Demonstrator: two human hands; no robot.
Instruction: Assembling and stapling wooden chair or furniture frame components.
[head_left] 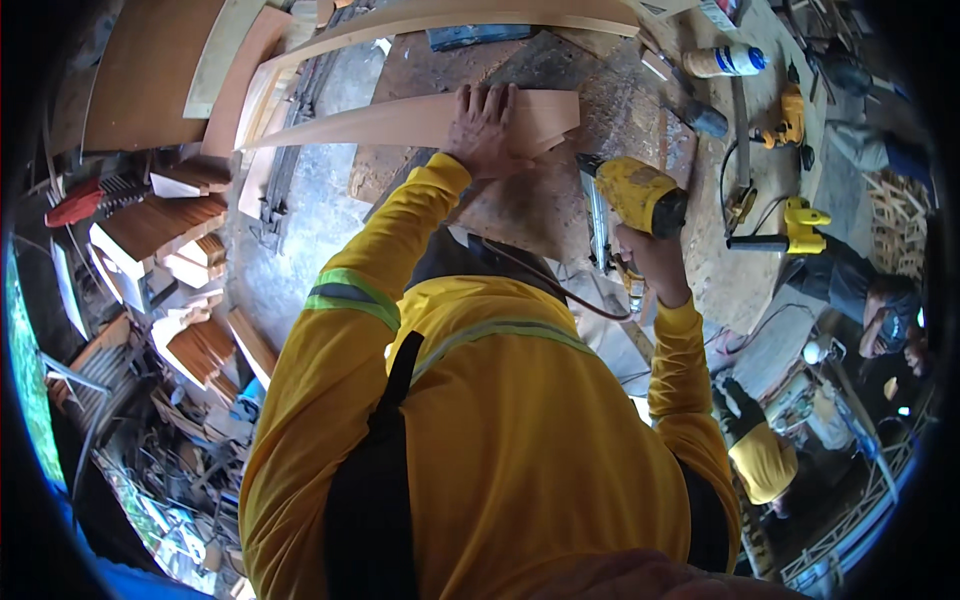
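My left hand [482, 130] grips a pale, tapering wooden board [380, 121] across its width, near the board's broad right end. The fingers reach toward the far edge, and the thumb lies by the near side. To the right, my right hand [655, 258] is closed round the handle of a yellow and black nail gun [637, 195]. Its nose and silver magazine stand just right of the board's end, apart from it. A reddish-brown air hose [585, 300] runs below the gun. Under the board is a worn wooden worktop [520, 210].
A long curved board [440, 17] spans the far side. Toward the right lie a bottle with a blue cap [727, 61], a yellow drill [790, 115] and another yellow tool [803, 225]. Cut wood blocks [160, 225] are stacked at left. Other people [765, 465] are at right.
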